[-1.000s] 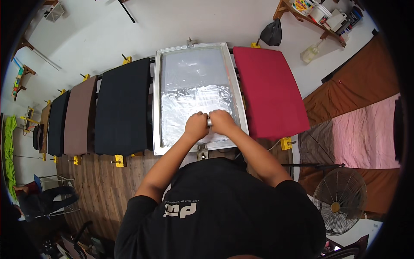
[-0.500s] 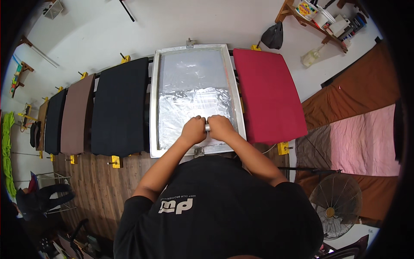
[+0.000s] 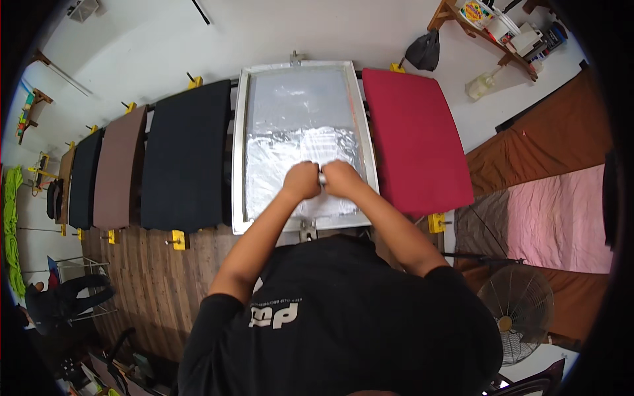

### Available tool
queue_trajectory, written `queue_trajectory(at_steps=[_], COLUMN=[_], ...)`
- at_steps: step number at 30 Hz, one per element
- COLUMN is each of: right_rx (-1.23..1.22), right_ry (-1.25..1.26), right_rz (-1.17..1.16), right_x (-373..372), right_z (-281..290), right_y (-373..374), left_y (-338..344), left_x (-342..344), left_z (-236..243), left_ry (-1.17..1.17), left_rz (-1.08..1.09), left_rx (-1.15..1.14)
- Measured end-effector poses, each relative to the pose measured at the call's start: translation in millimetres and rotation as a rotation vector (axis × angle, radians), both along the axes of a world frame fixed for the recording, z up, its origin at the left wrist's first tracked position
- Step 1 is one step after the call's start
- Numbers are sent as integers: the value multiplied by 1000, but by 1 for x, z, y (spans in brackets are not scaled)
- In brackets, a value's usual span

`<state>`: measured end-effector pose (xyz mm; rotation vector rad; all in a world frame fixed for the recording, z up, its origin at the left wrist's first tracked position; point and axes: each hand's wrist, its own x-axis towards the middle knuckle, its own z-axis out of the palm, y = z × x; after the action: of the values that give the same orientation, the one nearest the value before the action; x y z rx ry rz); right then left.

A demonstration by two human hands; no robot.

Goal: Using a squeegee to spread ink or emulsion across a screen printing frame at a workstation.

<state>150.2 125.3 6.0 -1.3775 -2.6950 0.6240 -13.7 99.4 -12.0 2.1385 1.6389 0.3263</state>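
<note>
A metal-framed printing screen (image 3: 240, 152) lies in front of me. The far part of its mesh (image 3: 297, 96) is plain grey; the nearer part is a shiny, streaky silvery-white area (image 3: 271, 155). Over that shiny part, my left hand (image 3: 302, 180) and my right hand (image 3: 342, 179) are closed side by side around a squeegee (image 3: 322, 179). Only a short silvery piece of its handle shows between my fists, and its blade is hidden. Both forearms reach in from the near side. Metal clamps hold the near and far ends of the frame.
A red cloth-covered board (image 3: 419, 142) stands right of the screen, a black one (image 3: 185, 155) left, with several more beyond. Yellow brackets (image 3: 177, 239) jut from their ends. A standing fan (image 3: 515, 317) is at lower right, a wall shelf (image 3: 489, 36) at upper right, another person (image 3: 66, 300) at lower left.
My two closed hands have slid a little away from my body over the screen, still gripping the squeegee. The whole view has shifted slightly.
</note>
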Motion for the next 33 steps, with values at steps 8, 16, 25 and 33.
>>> queue_trajectory(at_steps=[8, 16, 25, 33], right_rx=[-66, -170, 8, -75], right_ry=[-91, -146, -23, -31], right_rz=[118, 65, -46, -16], right_x=[7, 10, -11, 7], right_z=[9, 18, 12, 8], right_y=[-41, -65, -11, -83], left_y=[-43, -76, -17, -83], left_x=[12, 20, 4, 12], left_z=[9, 46, 10, 17], left_ry=[97, 133, 86, 43], left_rz=[-83, -127, 79, 32], left_rx=[-38, -224, 78, -32])
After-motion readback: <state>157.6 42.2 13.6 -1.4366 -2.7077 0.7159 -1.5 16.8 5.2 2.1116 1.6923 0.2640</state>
